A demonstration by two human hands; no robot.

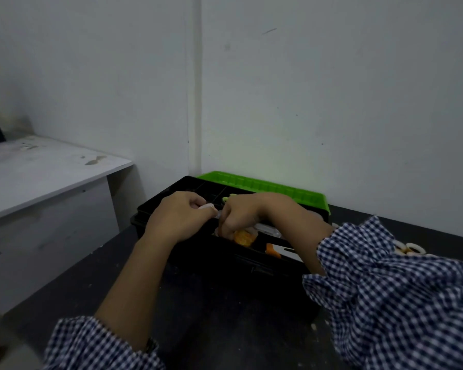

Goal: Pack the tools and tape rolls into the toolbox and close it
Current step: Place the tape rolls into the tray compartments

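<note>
A black toolbox (155,209) stands open on the dark table, its green lid (265,186) tipped back against the wall. Both hands are over the box's top tray. My left hand (177,217) is curled around a small pale object (207,207), only partly visible. My right hand (241,214) has its fingers curled down, pinching the same pale piece near an orange item (243,237) in the tray. An orange-handled tool with a white blade (281,252) lies in the front of the box. Tape rolls (409,248) lie on the table at the right, partly behind my sleeve.
The dark table (211,316) runs from the box toward me. A white shelf or bench (38,177) stands at the left, lower wall corner behind the box. White walls close off the back.
</note>
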